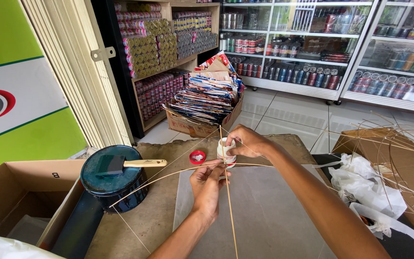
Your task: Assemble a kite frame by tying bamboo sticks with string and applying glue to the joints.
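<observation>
My left hand pinches the spot where a long upright bamboo stick crosses a thin bowed stick. My right hand wraps around a small white glue bottle with a red band, standing just behind that crossing. The bottle's red cap lies off, to the left of it. Thin string runs from the sticks across a grey sheet spread on the brown mat.
A round dark blue tin with a foam brush on its lid stands at left, beside an open cardboard box. White plastic bags and bundled bamboo frames lie at right. A box of stacked paper kites and shelves of spools stand behind.
</observation>
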